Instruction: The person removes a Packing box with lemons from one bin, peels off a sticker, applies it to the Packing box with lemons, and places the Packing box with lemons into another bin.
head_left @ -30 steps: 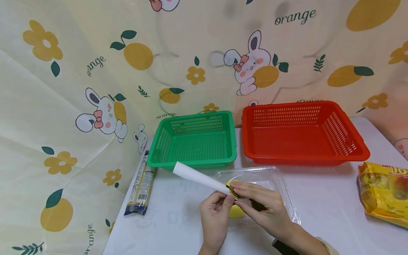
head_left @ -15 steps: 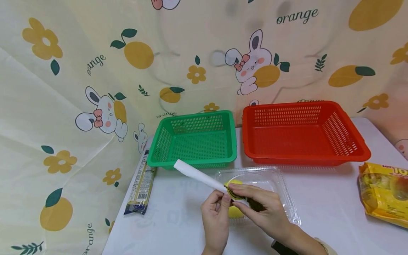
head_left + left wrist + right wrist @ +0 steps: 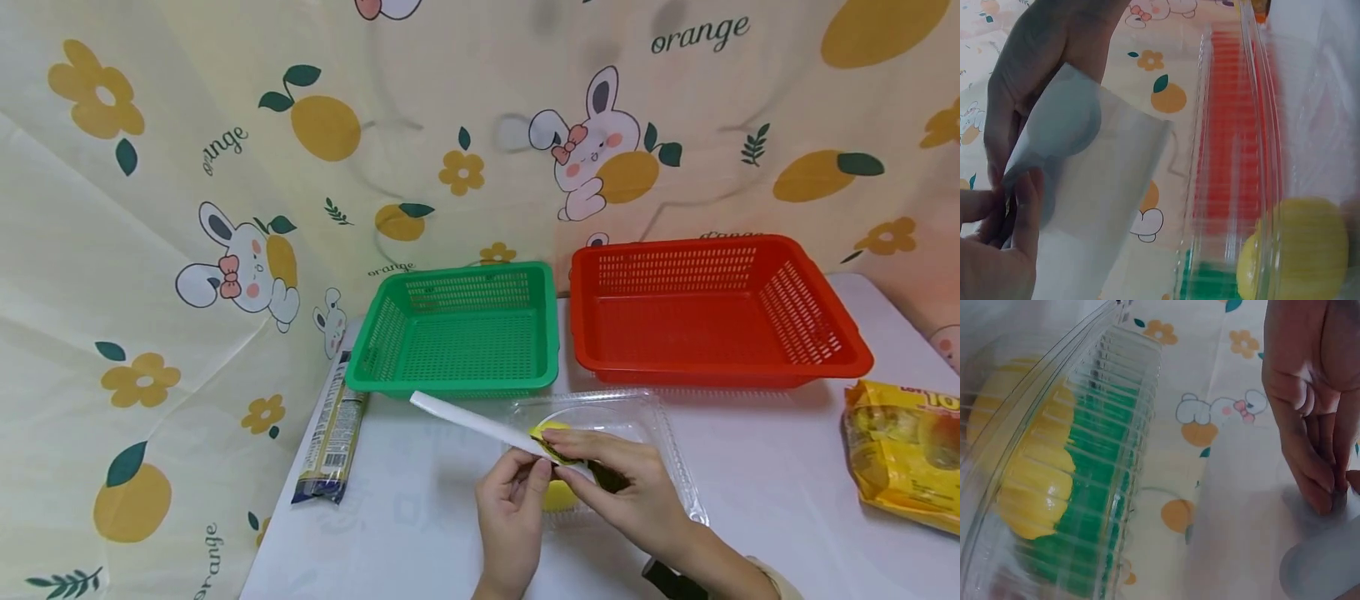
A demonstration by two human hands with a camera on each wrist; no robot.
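Note:
My left hand (image 3: 512,517) pinches a thin white sticker sheet (image 3: 471,423) between thumb and fingers. The sheet slants up to the left and appears nearly edge-on in the head view. At its near end, a round yellow-and-black sticker (image 3: 553,452) lies under the fingers of my right hand (image 3: 633,487), which pinches there with thumb and fingertips. Grey round shapes show through the sheet in the left wrist view (image 3: 1063,122). Beneath both hands sits a clear plastic box (image 3: 671,450) holding yellow rounded things (image 3: 1035,494). The fingers partly cover the sticker.
Behind the box, a green basket (image 3: 457,387) and a red basket (image 3: 720,375) stand side by side. A slim blue-and-gold packet (image 3: 330,442) lies at the left table edge. To the right is a yellow snack bag (image 3: 903,454).
The sheet has turned from showing its face to nearly edge-on, its far end dipping a little. Both hands stay at its near end, with small finger shifts.

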